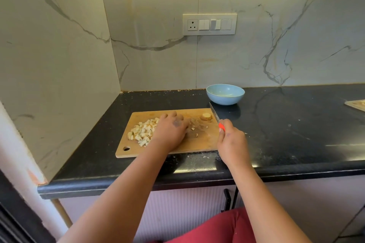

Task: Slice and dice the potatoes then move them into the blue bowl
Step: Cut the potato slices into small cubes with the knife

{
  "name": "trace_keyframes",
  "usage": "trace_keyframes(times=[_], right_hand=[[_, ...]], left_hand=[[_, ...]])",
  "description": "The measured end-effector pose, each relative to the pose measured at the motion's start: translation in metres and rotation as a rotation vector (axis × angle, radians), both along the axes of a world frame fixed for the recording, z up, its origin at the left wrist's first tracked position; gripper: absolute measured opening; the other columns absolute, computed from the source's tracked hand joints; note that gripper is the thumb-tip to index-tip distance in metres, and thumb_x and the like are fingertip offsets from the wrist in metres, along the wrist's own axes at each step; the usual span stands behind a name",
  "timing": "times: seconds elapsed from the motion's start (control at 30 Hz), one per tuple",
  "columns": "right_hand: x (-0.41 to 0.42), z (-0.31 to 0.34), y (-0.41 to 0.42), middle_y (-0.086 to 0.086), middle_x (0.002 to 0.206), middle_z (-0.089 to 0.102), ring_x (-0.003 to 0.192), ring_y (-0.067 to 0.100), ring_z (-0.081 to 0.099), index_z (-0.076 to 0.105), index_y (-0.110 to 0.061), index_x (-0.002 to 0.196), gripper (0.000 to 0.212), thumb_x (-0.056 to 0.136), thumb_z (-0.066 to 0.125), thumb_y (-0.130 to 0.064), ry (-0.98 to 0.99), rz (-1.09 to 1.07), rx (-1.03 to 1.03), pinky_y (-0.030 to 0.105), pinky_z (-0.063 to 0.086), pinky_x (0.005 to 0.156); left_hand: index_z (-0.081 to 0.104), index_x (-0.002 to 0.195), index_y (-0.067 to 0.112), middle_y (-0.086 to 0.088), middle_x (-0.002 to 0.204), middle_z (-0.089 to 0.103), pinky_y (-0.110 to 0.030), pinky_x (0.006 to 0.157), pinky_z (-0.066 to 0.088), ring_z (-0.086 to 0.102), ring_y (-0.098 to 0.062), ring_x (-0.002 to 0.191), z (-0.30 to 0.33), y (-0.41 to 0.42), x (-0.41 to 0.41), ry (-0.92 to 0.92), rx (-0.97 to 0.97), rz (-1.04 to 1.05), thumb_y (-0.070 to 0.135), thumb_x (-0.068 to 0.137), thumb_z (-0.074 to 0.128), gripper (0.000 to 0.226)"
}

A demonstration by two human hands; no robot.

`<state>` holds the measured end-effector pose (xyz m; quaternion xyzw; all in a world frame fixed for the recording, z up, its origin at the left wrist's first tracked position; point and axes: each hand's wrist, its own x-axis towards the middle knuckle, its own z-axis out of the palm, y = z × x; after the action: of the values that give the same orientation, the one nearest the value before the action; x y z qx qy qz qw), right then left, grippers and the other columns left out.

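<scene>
A wooden cutting board lies on the black counter. A heap of diced potato sits on its left half. My left hand rests flat on the board against the heap's right side, fingers pointing away from me. A potato end piece lies at the board's far right corner. My right hand grips the red handle of a knife, whose blade points away toward the blue bowl. The bowl stands behind the board and looks empty.
The black counter runs to the right, with the corner of another board at the far right edge. Marble walls close the left and back. A switch panel hangs on the back wall. Small potato scraps lie near the board's front edge.
</scene>
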<state>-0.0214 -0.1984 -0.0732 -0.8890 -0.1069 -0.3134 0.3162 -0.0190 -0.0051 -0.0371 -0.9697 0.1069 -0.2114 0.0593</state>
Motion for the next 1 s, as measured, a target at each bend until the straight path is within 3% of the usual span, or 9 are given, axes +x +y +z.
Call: trace_keyframes(times=[0.17, 0.37, 0.47, 0.53, 0.63, 0.83, 1.0], right_hand=[[-0.001, 0.001, 0.000, 0.009, 0.074, 0.063, 0.060, 0.027, 0.056, 0.057, -0.009, 0.106, 0.013, 0.098, 0.048, -0.012, -0.021, 0.011, 0.021, 0.033, 0.045, 0.050], [0.000, 0.000, -0.001, 0.007, 0.072, 0.061, 0.060, 0.024, 0.056, 0.058, -0.010, 0.105, 0.012, 0.097, 0.049, -0.012, 0.004, 0.026, 0.074, 0.033, 0.046, 0.050], [0.005, 0.002, -0.005, 0.005, 0.083, 0.063, 0.071, 0.020, 0.057, 0.060, -0.013, 0.110, 0.016, 0.098, 0.049, -0.013, 0.080, 0.041, 0.207, 0.028, 0.042, 0.059], [0.008, 0.003, -0.009, 0.004, 0.094, 0.064, 0.080, 0.018, 0.057, 0.061, -0.015, 0.114, 0.019, 0.099, 0.049, -0.016, 0.144, 0.032, 0.310, 0.024, 0.039, 0.060], [0.011, 0.002, -0.011, 0.003, 0.101, 0.065, 0.085, 0.017, 0.058, 0.061, -0.017, 0.115, 0.020, 0.099, 0.048, -0.018, 0.175, 0.035, 0.379, 0.019, 0.038, 0.059], [0.011, 0.000, -0.012, 0.003, 0.102, 0.066, 0.086, 0.018, 0.062, 0.061, -0.018, 0.115, 0.020, 0.099, 0.048, -0.018, 0.187, 0.058, 0.417, 0.025, 0.044, 0.066], [0.013, 0.000, -0.012, 0.002, 0.103, 0.066, 0.089, 0.018, 0.063, 0.061, -0.020, 0.114, 0.019, 0.099, 0.050, -0.019, 0.199, 0.054, 0.434, 0.023, 0.045, 0.066]], left_hand=[[0.063, 0.120, 0.026, 0.003, 0.114, 0.063, -0.034, 0.086, 0.038, 0.049, -0.021, 0.106, 0.008, 0.024, 0.005, -0.055, -0.105, 0.095, 0.028, 0.102, 0.046, 0.025], [0.054, 0.135, 0.018, -0.007, 0.129, 0.061, -0.036, 0.096, 0.044, 0.050, -0.026, 0.121, 0.011, 0.017, 0.008, 0.007, -0.298, 0.116, -0.006, 0.092, 0.042, 0.051], [0.051, 0.138, 0.021, -0.007, 0.137, 0.055, -0.037, 0.101, 0.045, 0.051, -0.025, 0.124, 0.006, -0.002, 0.010, 0.132, -0.387, 0.028, 0.013, 0.098, 0.047, 0.041], [0.054, 0.135, 0.021, -0.004, 0.135, 0.057, -0.038, 0.102, 0.045, 0.053, -0.023, 0.122, 0.001, -0.018, 0.008, 0.235, -0.320, -0.099, 0.030, 0.100, 0.050, 0.037], [0.060, 0.131, 0.018, -0.002, 0.132, 0.060, -0.035, 0.106, 0.040, 0.052, -0.021, 0.122, -0.007, -0.029, 0.006, 0.307, -0.255, -0.180, 0.034, 0.101, 0.049, 0.036], [0.064, 0.113, 0.016, -0.005, 0.113, 0.064, -0.036, 0.087, 0.050, 0.058, -0.023, 0.101, -0.006, -0.012, 0.010, 0.174, -0.226, -0.013, 0.015, 0.099, 0.045, 0.024], [0.062, 0.123, 0.012, -0.006, 0.118, 0.060, -0.034, 0.093, 0.046, 0.052, -0.025, 0.113, 0.001, -0.002, 0.019, 0.008, -0.412, 0.024, 0.008, 0.099, 0.046, 0.030]])
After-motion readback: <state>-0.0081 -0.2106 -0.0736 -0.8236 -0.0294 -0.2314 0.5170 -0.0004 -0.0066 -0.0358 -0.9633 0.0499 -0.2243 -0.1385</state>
